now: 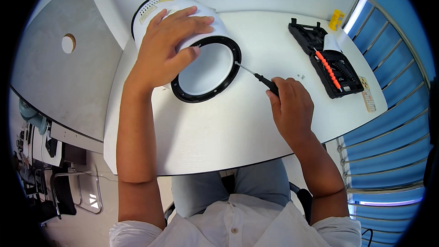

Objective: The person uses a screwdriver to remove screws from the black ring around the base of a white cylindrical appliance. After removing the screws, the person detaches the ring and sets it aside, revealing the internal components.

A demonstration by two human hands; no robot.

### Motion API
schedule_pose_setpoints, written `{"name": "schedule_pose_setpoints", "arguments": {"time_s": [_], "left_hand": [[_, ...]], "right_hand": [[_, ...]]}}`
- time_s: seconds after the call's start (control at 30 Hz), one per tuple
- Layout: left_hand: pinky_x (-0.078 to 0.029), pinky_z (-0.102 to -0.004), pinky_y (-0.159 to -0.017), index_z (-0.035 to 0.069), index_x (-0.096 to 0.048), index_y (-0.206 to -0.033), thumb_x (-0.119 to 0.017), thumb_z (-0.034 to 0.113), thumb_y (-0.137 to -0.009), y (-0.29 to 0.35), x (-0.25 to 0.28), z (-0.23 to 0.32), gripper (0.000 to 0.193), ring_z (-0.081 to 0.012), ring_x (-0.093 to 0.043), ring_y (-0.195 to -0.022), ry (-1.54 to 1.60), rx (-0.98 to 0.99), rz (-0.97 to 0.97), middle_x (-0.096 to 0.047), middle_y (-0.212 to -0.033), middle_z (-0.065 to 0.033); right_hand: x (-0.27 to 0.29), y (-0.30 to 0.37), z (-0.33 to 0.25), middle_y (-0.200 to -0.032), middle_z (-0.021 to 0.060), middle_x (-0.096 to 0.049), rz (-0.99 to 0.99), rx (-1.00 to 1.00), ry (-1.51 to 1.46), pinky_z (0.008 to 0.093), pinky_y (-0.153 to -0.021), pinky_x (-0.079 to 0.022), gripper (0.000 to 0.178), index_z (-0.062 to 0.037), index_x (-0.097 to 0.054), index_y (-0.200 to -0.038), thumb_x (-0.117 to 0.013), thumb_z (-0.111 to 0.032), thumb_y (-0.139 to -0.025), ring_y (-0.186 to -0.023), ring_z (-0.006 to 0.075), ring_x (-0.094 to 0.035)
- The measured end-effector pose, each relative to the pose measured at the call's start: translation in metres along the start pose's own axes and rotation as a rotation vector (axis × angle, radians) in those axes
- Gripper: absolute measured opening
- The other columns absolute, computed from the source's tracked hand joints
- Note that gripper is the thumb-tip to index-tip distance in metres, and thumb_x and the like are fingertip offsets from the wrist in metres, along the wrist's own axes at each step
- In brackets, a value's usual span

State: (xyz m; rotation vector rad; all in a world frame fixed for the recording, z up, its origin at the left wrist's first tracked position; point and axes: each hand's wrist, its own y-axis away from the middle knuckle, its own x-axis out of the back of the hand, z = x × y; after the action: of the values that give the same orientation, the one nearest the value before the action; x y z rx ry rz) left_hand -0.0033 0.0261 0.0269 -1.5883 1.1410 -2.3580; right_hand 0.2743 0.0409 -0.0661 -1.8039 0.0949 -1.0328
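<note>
A white cylindrical appliance (218, 24) lies on its side on the white table, its hollow end turned toward me. A black ring (237, 50) with small screw holes frames that end. My left hand (171, 41) rests flat on top of the cylinder, fingers spread, thumb reaching to the ring's upper edge. In my closed right hand (295, 105) is a screwdriver (263, 80) with a black handle. Its thin metal shaft points left, and the tip meets the right side of the ring. Several small screws (300, 77) lie on the table just beyond my right hand.
At the right stands an open black tool case (329, 71) with an orange flexible shaft (328, 69) across it. Beside it are a yellow box (336, 19) and a pale remote-like strip (368, 98). A metal railing (388, 148) borders the right; a grey panel (59, 73) the left.
</note>
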Motion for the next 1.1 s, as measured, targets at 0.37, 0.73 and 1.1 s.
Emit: {"name": "schedule_pose_setpoints", "arguments": {"time_s": [0.37, 0.73, 1.1], "left_hand": [[-0.010, -0.0550, -0.114, 0.011, -0.065, -0.109, -0.052, 0.020, -0.069, 0.000, 0.000, 0.001, 0.043, -0.0306, -0.042, -0.135, 0.017, 0.007, 0.007, -0.063, -0.126, -0.0022], [-0.014, -0.0545, -0.114, 0.010, -0.066, -0.107, -0.054, 0.020, -0.067, 0.002, -0.004, -0.001, 0.043, -0.0284, -0.043, -0.134, 0.001, -0.019, 0.051, -0.064, -0.125, -0.0012], [-0.013, -0.0552, -0.114, 0.010, -0.066, -0.107, -0.054, 0.019, -0.067, 0.002, -0.004, -0.002, 0.043, -0.0292, -0.044, -0.133, -0.015, -0.018, 0.056, -0.065, -0.124, -0.0015]], "right_hand": [[0.020, -0.019, -0.009, -0.056, 0.0069, -0.048, -0.506, -0.684, -0.651, 0.0348, -0.054, -0.041, 0.028, -0.0026, -0.051, -0.099, -0.059, -0.029, -0.093, -0.053, 0.0240, -0.054], [-0.005, -0.006, -0.011, -0.067, 0.0043, -0.052, -0.051, -0.029, 0.016, 0.0333, -0.054, -0.042, 0.022, -0.0068, -0.053, -0.090, -0.071, -0.014, -0.081, -0.059, 0.0216, -0.052], [0.019, -0.034, -0.016, -0.060, 0.0048, -0.049, -0.531, -0.682, -0.523, 0.0310, -0.053, -0.040, 0.022, -0.0045, -0.047, -0.099, -0.058, -0.019, -0.087, -0.054, 0.0170, -0.050]]}}
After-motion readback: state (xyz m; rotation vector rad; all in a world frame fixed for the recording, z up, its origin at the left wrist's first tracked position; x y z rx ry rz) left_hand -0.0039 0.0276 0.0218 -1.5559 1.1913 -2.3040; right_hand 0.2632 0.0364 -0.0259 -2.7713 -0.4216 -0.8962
